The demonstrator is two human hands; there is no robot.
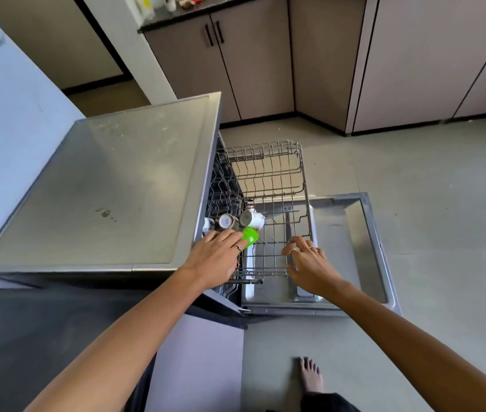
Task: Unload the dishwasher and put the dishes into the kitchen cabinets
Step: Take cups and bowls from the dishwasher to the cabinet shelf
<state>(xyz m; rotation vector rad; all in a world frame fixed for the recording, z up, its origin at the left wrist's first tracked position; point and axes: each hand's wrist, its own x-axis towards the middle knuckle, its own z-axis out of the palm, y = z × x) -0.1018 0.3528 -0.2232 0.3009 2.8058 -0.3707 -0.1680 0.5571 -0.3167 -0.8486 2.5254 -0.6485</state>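
Observation:
The dishwasher point(111, 185) stands open, its door point(363, 233) folded down flat. Its upper wire rack point(268, 179) is pulled out over the door. At the rack's near left corner lie upturned cups: a white cup point(256, 219) and a cup with a copper rim point(226, 220). A bright green cup point(250, 237) lies beside them. My left hand point(216, 257) reaches over the rack's corner, its fingers curled round the green cup. To the right, my right hand point(307, 263) hovers above the rack's front wires with fingers loosely spread, holding nothing.
Brown base cabinets point(236, 69) with black handles line the far wall and turn the corner to the right. A dark countertop point(182, 10) above them holds jars. A dark counter point(42, 322) lies at the lower left. My bare foot point(311, 374) stands on the grey floor.

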